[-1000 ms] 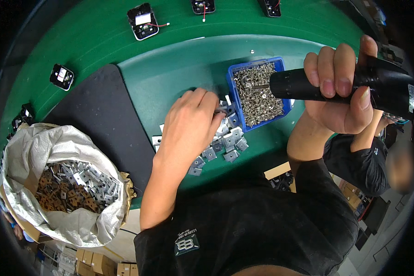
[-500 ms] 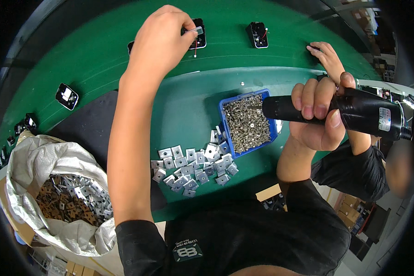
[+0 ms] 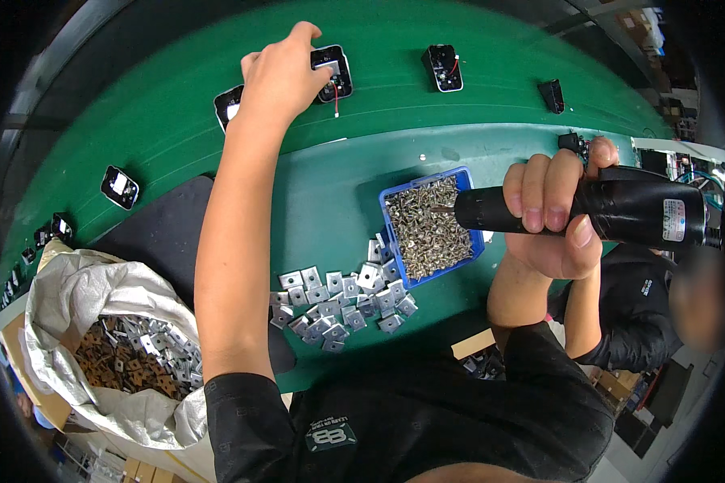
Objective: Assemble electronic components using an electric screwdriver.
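Note:
My left hand (image 3: 283, 79) reaches over the green belt, fingers apart, its thumb at the edge of an open black housing (image 3: 345, 74). A small light plate (image 3: 327, 69) lies inside that housing, and a red wire with a white plug hangs from it. My right hand (image 3: 556, 197) is wrapped around a black electric screwdriver (image 3: 636, 208), held level and pointing left. Its bit ends over a blue bin (image 3: 415, 282) full of small metal screws (image 3: 428, 233). Below and left of the bin lie many square metal plates with holes (image 3: 330, 302).
Other black housings (image 3: 445, 68) stand along the belt (image 3: 387, 97), one partly behind my left wrist. A white woven sack (image 3: 56, 354) of metal clips sits at the lower left, beside a dark mat (image 3: 157, 233). A co-worker (image 3: 636, 298) is close on the right.
My left hand has moved slightly left and let go of the small plate, which now lies in the housing. The co-worker's hand has drawn back from the belt, exposing a black housing there.

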{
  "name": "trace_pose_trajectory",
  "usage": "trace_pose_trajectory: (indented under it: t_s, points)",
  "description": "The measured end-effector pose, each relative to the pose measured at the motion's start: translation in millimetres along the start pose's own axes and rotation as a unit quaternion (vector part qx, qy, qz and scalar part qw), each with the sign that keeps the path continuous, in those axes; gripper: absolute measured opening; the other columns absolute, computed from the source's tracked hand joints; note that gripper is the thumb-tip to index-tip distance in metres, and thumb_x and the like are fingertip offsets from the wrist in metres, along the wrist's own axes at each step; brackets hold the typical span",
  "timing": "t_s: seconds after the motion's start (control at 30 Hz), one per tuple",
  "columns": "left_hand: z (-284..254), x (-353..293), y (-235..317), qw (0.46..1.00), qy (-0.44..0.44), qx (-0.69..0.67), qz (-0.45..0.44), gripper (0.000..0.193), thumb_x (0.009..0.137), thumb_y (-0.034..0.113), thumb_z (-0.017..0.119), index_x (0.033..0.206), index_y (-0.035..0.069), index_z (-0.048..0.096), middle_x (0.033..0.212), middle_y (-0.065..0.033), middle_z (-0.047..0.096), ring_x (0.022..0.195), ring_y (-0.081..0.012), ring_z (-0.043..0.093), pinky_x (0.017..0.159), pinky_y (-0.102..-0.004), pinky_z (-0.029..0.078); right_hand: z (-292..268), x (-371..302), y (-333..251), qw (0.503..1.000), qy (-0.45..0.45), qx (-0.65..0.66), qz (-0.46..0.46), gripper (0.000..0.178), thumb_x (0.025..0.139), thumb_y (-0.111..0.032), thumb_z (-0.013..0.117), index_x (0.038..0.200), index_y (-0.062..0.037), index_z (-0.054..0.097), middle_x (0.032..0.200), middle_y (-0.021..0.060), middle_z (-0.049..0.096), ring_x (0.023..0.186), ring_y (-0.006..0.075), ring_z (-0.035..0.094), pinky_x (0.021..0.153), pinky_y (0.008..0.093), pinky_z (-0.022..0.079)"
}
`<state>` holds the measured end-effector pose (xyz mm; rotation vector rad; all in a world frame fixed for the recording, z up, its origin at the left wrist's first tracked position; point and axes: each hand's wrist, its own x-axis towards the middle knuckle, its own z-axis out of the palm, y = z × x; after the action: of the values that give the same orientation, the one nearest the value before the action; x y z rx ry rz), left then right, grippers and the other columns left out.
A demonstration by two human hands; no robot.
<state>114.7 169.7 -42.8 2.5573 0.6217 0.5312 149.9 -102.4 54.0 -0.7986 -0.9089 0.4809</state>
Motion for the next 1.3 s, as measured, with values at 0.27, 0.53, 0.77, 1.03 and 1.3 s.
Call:
trace_pose_trajectory:
  t_s: [0.27,0.53,0.77,1.03,1.3]
  points:
    - [-79,-73,39,0.992,-0.054,-0.103,0.048,0.024,0.078,0.011,0.072,0.100,0.003,0.066,0.091,-0.0120,0.070,0.085,-0.0274,0.066,0.078,-0.0352,0.052,3,1,-1,1.000,-0.018,0.000,0.005,0.055,0.085,-0.019,0.068,0.133,-0.0120,0.043,0.077,-0.0037,0.051,0.068,0.0105,0.049,0.067,0.0285,0.039]
    - [-63,-162,27,0.976,-0.148,-0.145,-0.068,0.026,0.076,0.012,0.072,0.101,0.005,0.068,0.103,-0.0110,0.066,0.100,-0.0322,0.058,0.091,-0.0437,0.041,7,5,2,0.998,-0.045,0.049,0.009,0.051,0.086,-0.020,0.066,0.132,-0.0118,0.046,0.078,-0.0042,0.053,0.072,0.0100,0.050,0.072,0.0283,0.040]
    - [-71,-171,52,0.981,-0.042,-0.170,0.088,0.043,0.072,0.020,0.080,0.112,0.009,0.070,0.103,-0.0087,0.066,0.099,-0.0270,0.059,0.089,-0.0367,0.041,14,6,-8,0.990,-0.075,0.113,0.037,0.050,0.083,-0.019,0.069,0.128,-0.0110,0.049,0.081,-0.0037,0.056,0.073,0.0091,0.054,0.075,0.0269,0.042]
    - [-49,-181,66,0.956,0.063,-0.243,0.151,0.027,0.069,0.017,0.081,0.093,0.007,0.076,0.080,-0.0022,0.068,0.075,-0.0192,0.060,0.076,-0.0317,0.042,29,3,-14,0.987,-0.056,0.144,0.049,0.051,0.079,-0.016,0.073,0.125,-0.0095,0.051,0.081,-0.0036,0.058,0.074,0.0092,0.056,0.076,0.0268,0.044]
    - [-51,-186,65,0.950,0.088,-0.259,0.152,0.023,0.071,0.013,0.078,0.092,0.004,0.076,0.077,-0.0039,0.067,0.071,-0.0194,0.060,0.074,-0.0322,0.043,40,4,-9,0.988,-0.035,0.148,0.021,0.054,0.073,-0.013,0.078,0.120,-0.0058,0.053,0.076,-0.0036,0.062,0.070,0.0089,0.061,0.073,0.0238,0.051]
